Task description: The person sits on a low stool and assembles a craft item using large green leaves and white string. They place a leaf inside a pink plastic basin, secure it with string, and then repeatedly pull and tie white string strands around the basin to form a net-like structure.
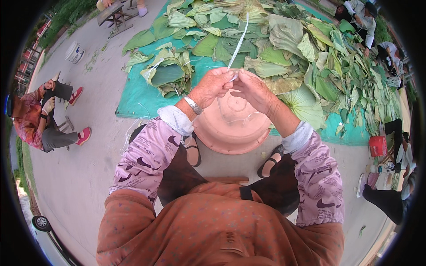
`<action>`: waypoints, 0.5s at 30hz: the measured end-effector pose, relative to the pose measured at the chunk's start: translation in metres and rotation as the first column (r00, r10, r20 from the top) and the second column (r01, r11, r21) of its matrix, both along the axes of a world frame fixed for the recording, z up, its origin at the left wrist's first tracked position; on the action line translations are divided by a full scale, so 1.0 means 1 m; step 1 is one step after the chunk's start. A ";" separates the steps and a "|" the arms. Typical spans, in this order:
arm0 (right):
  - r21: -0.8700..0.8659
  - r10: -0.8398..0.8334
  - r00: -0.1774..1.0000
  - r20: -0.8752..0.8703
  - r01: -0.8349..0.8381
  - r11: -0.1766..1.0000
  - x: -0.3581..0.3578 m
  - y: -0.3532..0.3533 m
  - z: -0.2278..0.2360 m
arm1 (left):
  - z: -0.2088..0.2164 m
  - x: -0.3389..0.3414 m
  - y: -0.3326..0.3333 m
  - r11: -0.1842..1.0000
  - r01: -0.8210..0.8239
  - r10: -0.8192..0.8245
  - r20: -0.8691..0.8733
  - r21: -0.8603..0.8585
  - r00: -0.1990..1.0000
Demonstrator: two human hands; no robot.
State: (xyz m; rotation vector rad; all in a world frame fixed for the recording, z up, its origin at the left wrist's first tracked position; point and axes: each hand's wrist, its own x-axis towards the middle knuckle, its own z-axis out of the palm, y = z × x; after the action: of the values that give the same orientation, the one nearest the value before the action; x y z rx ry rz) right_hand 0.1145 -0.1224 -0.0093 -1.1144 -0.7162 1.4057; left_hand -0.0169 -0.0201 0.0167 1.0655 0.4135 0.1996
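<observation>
"Grey paving (97, 168) runs under everything, outdoors, with greenery (57, 26) along the upper left edge. What lies on it?"

"Mostly a green tarp (133, 99), its near left corner bare, the rest heaped with big flat leaves (286, 33), some fresh green, some dried to yellow and brown. One leaf bundle (166, 74) sits apart on the left."

"And nearer the wearer?"

"A round pink basin (230, 133) at the tarp's near edge, just below the hands, with loose white thread across it."

"How are the hands?"

"Left hand (213, 87): thumb and fingers pinched on a white strip (240, 44), which rises from the fingertips over the leaves. Right hand (255, 91): fingers bent in, narrow, meeting the left at the strip's lower end. I can't tell whether they grip it too."

"Who else is around?"

"To the left, a seated person (33, 113) in red shoes, below a white bucket (74, 52) on the paving. Beyond the heap, at upper right, another person (366, 22) leans toward the leaves. A red container (377, 146) stands beside the tarp's right end, and part of a white car (46, 241) shows at lower left."
</observation>
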 end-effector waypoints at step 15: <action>0.044 -0.474 0.862 -0.178 0.488 0.872 0.024 0.002 0.002 | -0.026 0.002 -0.013 0.973 0.092 -0.066 -0.127 0.212 0.990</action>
State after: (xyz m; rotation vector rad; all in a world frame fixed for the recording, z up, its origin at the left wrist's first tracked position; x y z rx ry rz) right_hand 0.1382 -0.1201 -0.0075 -1.0079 -0.3410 1.0082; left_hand -0.0148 -0.0336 -0.0095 1.3115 0.4631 0.1115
